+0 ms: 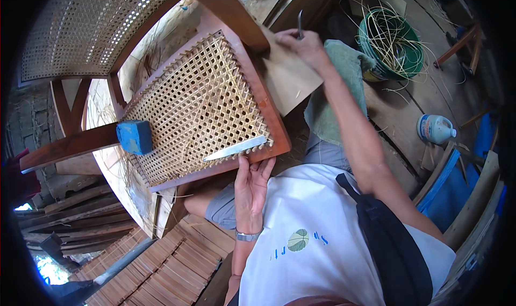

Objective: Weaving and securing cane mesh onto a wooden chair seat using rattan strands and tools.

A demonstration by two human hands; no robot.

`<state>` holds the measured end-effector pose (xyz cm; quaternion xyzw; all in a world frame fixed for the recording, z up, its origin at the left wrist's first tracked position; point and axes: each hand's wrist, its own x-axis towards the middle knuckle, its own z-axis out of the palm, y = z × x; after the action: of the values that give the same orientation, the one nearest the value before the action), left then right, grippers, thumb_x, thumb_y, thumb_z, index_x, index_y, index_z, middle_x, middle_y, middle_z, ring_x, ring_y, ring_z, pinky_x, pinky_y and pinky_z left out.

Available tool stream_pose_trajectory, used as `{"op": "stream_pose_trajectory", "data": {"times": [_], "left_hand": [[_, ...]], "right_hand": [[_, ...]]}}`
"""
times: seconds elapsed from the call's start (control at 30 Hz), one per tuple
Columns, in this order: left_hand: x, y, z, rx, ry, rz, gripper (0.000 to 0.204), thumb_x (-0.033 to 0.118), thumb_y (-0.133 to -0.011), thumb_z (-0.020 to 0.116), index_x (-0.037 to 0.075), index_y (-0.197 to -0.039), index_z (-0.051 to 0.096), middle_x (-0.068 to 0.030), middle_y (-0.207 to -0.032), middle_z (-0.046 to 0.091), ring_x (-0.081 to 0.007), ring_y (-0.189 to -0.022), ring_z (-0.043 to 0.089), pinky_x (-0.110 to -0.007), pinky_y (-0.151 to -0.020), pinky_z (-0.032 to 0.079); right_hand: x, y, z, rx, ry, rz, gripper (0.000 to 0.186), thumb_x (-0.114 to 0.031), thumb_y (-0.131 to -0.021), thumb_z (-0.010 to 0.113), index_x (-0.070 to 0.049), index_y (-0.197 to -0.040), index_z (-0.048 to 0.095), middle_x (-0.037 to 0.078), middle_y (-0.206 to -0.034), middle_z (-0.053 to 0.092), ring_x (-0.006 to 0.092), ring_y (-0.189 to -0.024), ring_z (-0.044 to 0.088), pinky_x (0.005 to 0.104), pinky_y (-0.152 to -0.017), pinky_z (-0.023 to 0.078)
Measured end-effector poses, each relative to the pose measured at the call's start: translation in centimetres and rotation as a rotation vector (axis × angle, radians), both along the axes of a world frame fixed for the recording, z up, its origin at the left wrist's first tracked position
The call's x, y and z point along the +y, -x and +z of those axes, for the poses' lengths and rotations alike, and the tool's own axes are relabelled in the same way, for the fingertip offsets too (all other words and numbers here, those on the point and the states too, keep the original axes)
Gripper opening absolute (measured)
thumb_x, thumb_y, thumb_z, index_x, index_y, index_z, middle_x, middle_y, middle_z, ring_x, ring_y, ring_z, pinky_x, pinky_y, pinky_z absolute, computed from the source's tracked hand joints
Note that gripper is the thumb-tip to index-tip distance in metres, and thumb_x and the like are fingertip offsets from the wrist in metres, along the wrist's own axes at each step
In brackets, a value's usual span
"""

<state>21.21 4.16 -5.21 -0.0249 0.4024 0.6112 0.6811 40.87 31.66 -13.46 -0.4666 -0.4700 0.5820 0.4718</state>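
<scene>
Well, from far off I look down at two bare hands beside a chair. My right hand is up near the far side of the seat, and its fingers are bent closed around a thin dark tool with a hooked tip that points up. Below that hand is a flat brown sheet.

My left hand is at the near edge of the seat, open, with the palm showing and the fingers a little bent. The fingertips touch the wooden frame. I cannot tell how hard they press.

The woven seat, full of small holes, is in front of me, tilted to one side, with a pale round table under the chair. A flat pale strip lies on the weave, just past my left fingertips. A blue block sits at the seat's left side, well apart from both hands. Off to the right, a green bucket holds lots of loose, curly strands.
</scene>
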Motion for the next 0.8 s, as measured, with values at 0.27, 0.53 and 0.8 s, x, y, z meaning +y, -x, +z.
{"op": "stream_pose_trajectory", "data": {"times": [0.27,0.53,0.8], "left_hand": [[-0.1,0.5,-0.3,-0.001,0.004,-0.009,0.035,0.026,-0.105,0.051,0.007,-0.134,0.052,-0.0119,-0.131,0.058,-0.0265,-0.126,0.055,-0.047,-0.110,0.047],[0.1,0.3,-0.2,0.024,0.023,-0.010,0.036,0.025,-0.105,0.051,0.005,-0.134,0.051,-0.0127,-0.132,0.058,-0.0266,-0.125,0.056,-0.047,-0.109,0.048],[0.3,1.1,0.3,0.089,0.000,-0.086,0.040,0.026,-0.105,0.052,-0.002,-0.132,0.051,-0.0164,-0.129,0.060,-0.0288,-0.118,0.061,-0.046,-0.104,0.052]], "right_hand": [[-2.4,-2.4,5.5,-0.412,0.123,0.162,0.030,-0.028,-0.092,0.069,-0.001,-0.102,0.075,0.001,-0.088,0.068,0.0081,-0.083,0.058,0.0274,-0.081,0.046],[5.5,1.2,2.2,-0.304,0.014,0.224,0.030,-0.031,-0.095,0.067,-0.001,-0.093,0.072,-0.003,-0.081,0.065,0.0049,-0.074,0.054,0.0239,-0.071,0.045],[-0.5,-0.8,8.4,-0.714,0.174,0.274,0.048,-0.045,-0.090,0.070,0.000,-0.108,0.070,0.002,-0.073,0.060,0.0112,-0.063,0.053,0.0298,-0.057,0.043]]}}
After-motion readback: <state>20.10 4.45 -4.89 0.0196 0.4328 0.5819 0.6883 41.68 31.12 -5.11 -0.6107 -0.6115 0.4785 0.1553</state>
